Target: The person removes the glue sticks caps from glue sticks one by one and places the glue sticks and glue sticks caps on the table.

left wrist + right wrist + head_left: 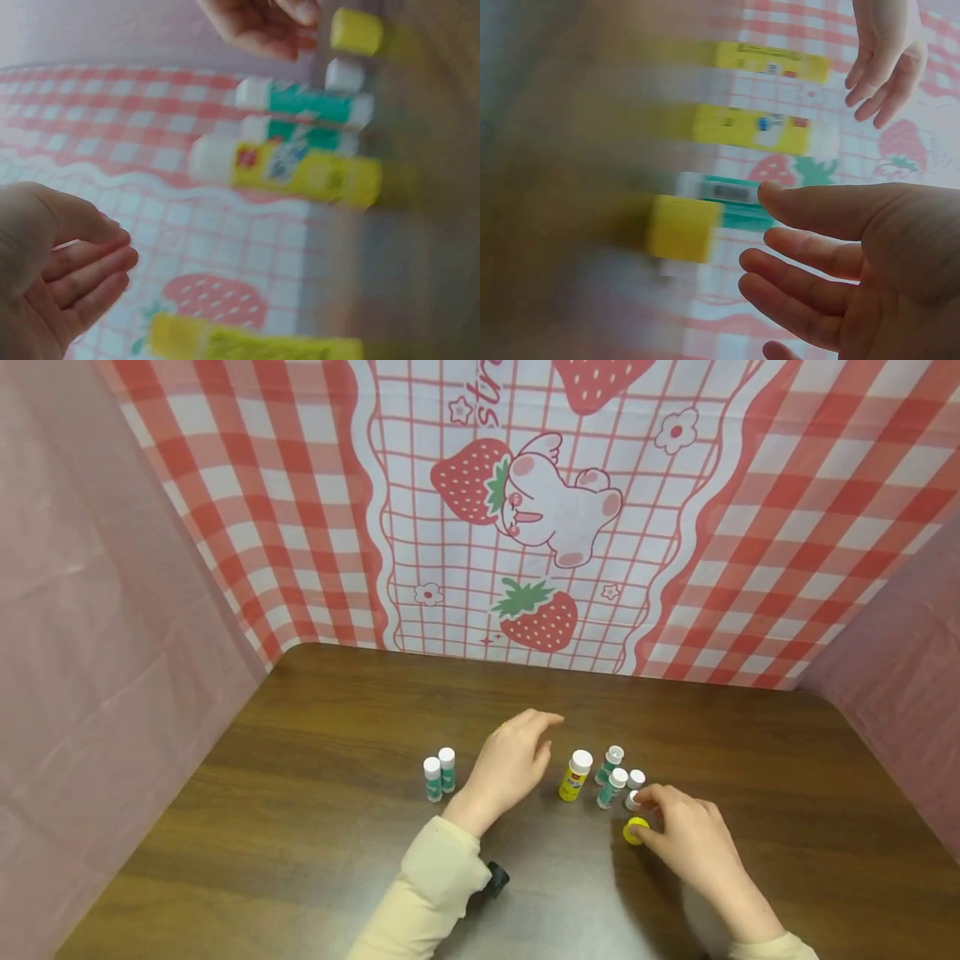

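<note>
My left hand (510, 760) hovers over the table with fingers loosely bent and nothing in its grasp. To its right stands a yellow glue stick (573, 783) with a white top. A second yellow glue stick (285, 348), yellow at its top end, shows in the left wrist view; my left hand hides it in the head view. My right hand (696, 842) is spread beside an upright yellow cap (684, 229), its thumb overlapping the cap in the head view. Just beyond are two green glue sticks (611, 790) and small white caps (636, 778).
Two more green glue sticks (432, 781) with white caps stand left of my left hand. A black object (496, 878) lies partly hidden by my left sleeve. Behind the wooden table (337, 710) hangs a red checked cloth (315, 527); pink cloths hang at both sides.
</note>
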Demonstrator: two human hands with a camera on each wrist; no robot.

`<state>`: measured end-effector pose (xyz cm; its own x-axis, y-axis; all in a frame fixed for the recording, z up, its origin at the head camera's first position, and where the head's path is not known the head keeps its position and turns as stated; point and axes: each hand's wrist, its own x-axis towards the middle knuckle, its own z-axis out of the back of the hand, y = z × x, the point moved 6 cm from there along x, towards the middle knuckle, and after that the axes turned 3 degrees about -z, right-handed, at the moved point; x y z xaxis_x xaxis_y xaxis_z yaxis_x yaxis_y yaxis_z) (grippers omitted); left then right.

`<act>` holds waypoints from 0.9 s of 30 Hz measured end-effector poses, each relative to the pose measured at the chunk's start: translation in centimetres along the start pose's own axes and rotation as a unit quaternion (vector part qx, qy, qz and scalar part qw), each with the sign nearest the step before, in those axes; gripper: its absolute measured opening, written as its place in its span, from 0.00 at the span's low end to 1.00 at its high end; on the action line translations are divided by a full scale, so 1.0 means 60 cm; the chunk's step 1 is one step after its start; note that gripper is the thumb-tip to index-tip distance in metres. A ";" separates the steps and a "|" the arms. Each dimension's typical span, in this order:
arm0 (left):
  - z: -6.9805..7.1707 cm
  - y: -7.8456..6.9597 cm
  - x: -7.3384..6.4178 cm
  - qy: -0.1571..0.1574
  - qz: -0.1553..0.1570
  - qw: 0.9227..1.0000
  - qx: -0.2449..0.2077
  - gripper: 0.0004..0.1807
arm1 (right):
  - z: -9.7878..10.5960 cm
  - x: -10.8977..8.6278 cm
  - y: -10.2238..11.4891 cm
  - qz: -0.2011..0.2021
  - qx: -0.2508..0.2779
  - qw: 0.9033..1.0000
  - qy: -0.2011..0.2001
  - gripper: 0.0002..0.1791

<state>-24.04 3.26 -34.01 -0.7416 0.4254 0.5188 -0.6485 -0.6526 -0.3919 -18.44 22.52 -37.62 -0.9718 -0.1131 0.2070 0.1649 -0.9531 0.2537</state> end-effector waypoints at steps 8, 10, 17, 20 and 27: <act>0.036 0.048 -0.003 -0.041 0.107 0.993 -0.043 0.23 | 0.055 0.035 0.061 0.039 0.009 0.998 -0.050 0.15; 0.029 0.060 -0.006 -0.014 0.144 0.988 -0.058 0.27 | 0.058 0.051 0.082 0.046 0.013 0.998 -0.043 0.15; -0.007 0.075 -0.019 0.043 0.205 0.973 -0.096 0.35 | 0.047 0.111 0.146 0.083 0.024 0.996 -0.030 0.14; -0.025 0.080 -0.027 0.045 0.233 0.966 -0.106 0.36 | 0.040 0.129 0.165 0.096 0.029 0.994 -0.032 0.13; -0.043 0.094 -0.045 0.047 0.282 0.954 -0.093 0.31 | 0.014 0.153 0.191 0.115 0.020 0.993 -0.012 0.14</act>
<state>-26.13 0.03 -39.56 -0.9879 0.0993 0.1189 -0.1547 -0.6750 -0.7214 -25.36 10.78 -32.03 -0.9032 -0.3191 0.2869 0.3890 -0.8912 0.2334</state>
